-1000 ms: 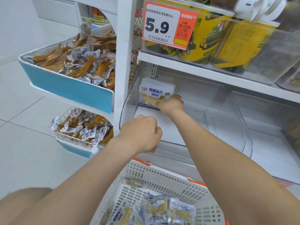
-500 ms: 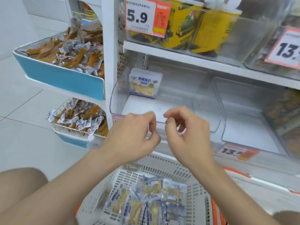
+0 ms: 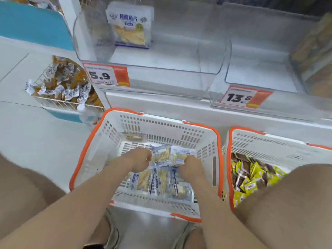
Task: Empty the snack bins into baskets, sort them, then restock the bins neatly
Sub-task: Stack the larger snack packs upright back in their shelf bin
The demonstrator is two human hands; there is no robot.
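A white basket with an orange rim (image 3: 161,126) stands on the floor below the shelf and holds several clear fish-slice packets (image 3: 161,182). Both my hands are down inside it. My left hand (image 3: 138,159) grips the left edge of a small bunch of packets (image 3: 162,156), and my right hand (image 3: 190,167) grips its right side. Above, a clear plastic bin (image 3: 179,72) holds a small upright stack of the same packets (image 3: 130,27) against its back left corner.
A second white basket (image 3: 269,142) at the right holds yellow and brown snack packets (image 3: 251,177). An empty-looking clear bin (image 3: 260,69) sits right of the first. Price tags 5.9 (image 3: 106,75) and 13.8 (image 3: 244,97) hang in front. Wire trays of orange snacks (image 3: 66,83) stand left.
My hands dropped from in front of the shelf bin into the basket and took hold of packets. The view tilted down, bringing both baskets into sight.
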